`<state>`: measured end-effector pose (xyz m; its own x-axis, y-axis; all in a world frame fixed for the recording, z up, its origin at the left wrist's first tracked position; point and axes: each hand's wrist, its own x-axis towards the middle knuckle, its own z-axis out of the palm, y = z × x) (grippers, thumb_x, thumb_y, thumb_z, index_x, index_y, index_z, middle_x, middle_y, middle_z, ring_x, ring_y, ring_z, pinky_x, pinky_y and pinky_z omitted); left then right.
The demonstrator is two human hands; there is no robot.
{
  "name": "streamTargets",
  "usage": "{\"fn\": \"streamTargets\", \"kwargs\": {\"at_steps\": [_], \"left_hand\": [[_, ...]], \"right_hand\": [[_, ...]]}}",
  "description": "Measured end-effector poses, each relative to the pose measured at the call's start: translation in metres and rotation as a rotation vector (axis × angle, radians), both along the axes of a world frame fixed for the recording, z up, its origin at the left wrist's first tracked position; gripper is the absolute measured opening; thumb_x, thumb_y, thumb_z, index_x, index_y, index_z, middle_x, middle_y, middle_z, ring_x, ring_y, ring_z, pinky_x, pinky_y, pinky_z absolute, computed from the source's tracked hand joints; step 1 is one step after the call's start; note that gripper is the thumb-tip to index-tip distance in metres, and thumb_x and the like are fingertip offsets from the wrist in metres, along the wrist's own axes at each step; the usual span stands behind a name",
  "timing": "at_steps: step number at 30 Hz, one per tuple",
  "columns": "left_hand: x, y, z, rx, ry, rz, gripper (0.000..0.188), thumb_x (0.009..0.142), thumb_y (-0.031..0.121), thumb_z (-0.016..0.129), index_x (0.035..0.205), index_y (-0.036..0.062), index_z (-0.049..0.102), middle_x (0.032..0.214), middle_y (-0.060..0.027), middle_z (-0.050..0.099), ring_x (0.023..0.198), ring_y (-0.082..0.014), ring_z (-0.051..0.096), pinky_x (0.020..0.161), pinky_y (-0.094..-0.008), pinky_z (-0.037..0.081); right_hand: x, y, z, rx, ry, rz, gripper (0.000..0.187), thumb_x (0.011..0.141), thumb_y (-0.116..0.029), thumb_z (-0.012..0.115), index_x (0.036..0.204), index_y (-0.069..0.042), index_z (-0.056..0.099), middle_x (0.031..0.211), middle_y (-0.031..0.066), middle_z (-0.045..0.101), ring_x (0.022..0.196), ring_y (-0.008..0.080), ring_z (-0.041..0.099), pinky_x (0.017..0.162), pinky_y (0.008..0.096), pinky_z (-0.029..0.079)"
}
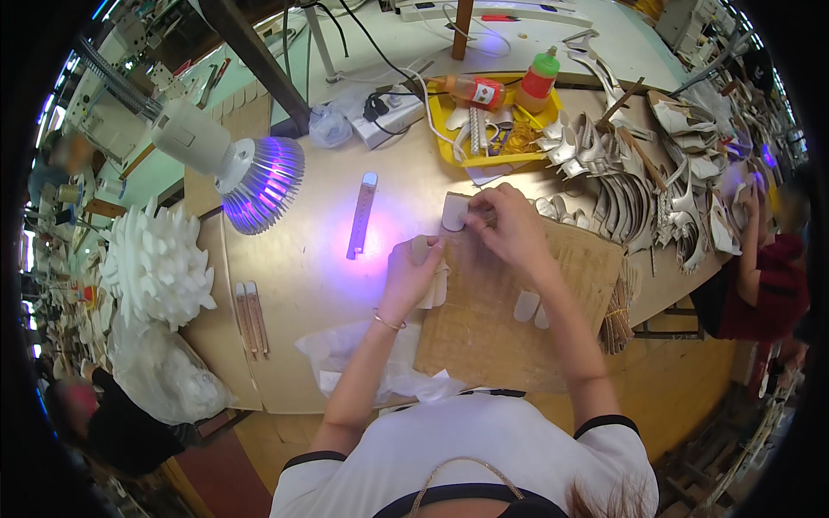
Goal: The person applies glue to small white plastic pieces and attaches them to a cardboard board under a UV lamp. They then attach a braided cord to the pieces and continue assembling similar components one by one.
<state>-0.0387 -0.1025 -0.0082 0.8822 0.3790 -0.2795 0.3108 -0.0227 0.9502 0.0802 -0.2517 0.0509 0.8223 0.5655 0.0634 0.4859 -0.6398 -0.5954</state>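
Observation:
My right hand (509, 226) pinches a small white piece with a rounded end (455, 210) between thumb and fingers, above the far edge of a brown cardboard sheet (492, 337). Just left of it, my left hand (411, 278) is closed on a small beige piece (420, 249), partly hidden by the fingers. More pale pieces (434, 292) lie beside that hand, at the cardboard's left edge. Under my right forearm, two white rounded pieces (526, 306) rest on the cardboard. A narrow strip with a pale tip (363, 217) lies left of my hands in violet light.
A lamp (259, 183) hangs over the table's left side. A yellow tray (445, 142) with bottles stands at the back, near a power strip (389, 119). White curved parts (622, 203) pile up at right. Two strips (251, 319) and plastic bags (173, 371) lie left. A co-worker sits right.

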Motion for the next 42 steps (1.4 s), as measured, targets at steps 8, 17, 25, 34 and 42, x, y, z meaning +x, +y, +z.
{"fn": "streamTargets", "kwargs": {"at_steps": [8, 17, 25, 34, 42], "left_hand": [[-0.018, -0.011, 0.011, 0.154, 0.021, -0.002, 0.024, 0.091, 0.021, 0.063, 0.096, -0.0019, 0.066, 0.069, -0.0135, 0.066, 0.062, -0.0194, 0.066, 0.061, -0.0332, 0.051], [-0.019, 0.002, 0.035, 0.462, 0.027, -0.181, 0.033, 0.090, 0.029, 0.067, 0.091, -0.0034, 0.066, 0.068, -0.0110, 0.066, 0.060, -0.0172, 0.063, 0.059, -0.0316, 0.050], [0.002, 0.019, 0.023, 0.264, 0.072, -0.244, 0.037, 0.091, 0.036, 0.067, 0.094, -0.0005, 0.067, 0.074, -0.0074, 0.068, 0.065, -0.0128, 0.063, 0.061, -0.0287, 0.050], [0.010, 0.020, 0.012, -0.041, 0.068, -0.203, 0.033, 0.092, 0.032, 0.067, 0.100, -0.0001, 0.066, 0.078, -0.0004, 0.065, 0.066, -0.0074, 0.061, 0.060, -0.0240, 0.050], [0.011, 0.016, 0.012, -0.039, 0.050, -0.156, 0.031, 0.092, 0.030, 0.067, 0.096, -0.0004, 0.066, 0.076, -0.0005, 0.064, 0.063, -0.0076, 0.060, 0.058, -0.0239, 0.049]], "right_hand": [[-0.025, 0.011, -0.008, 0.097, -0.064, -0.142, 0.023, 0.080, -0.027, 0.074, 0.092, -0.008, 0.069, 0.086, 0.0070, 0.063, 0.086, 0.0268, 0.061, 0.074, 0.0393, 0.048], [-0.039, 0.009, -0.011, 0.213, -0.085, -0.119, 0.023, 0.080, -0.024, 0.076, 0.094, -0.006, 0.071, 0.088, 0.0092, 0.064, 0.072, 0.0246, 0.063, 0.067, 0.0363, 0.049], [-0.019, 0.013, -0.001, 0.019, -0.100, -0.043, 0.022, 0.081, -0.026, 0.073, 0.090, -0.007, 0.068, 0.090, 0.0088, 0.063, 0.085, 0.0296, 0.061, 0.071, 0.0418, 0.047], [0.025, -0.005, -0.002, 0.001, 0.092, 0.132, 0.027, 0.084, -0.031, 0.072, 0.090, -0.006, 0.065, 0.090, 0.0113, 0.062, 0.083, 0.0262, 0.061, 0.075, 0.0380, 0.049], [0.048, 0.006, 0.008, -0.057, 0.423, 0.312, 0.023, 0.082, -0.026, 0.074, 0.084, -0.003, 0.070, 0.071, 0.0073, 0.066, 0.068, 0.0189, 0.062, 0.063, 0.0339, 0.048]]}}
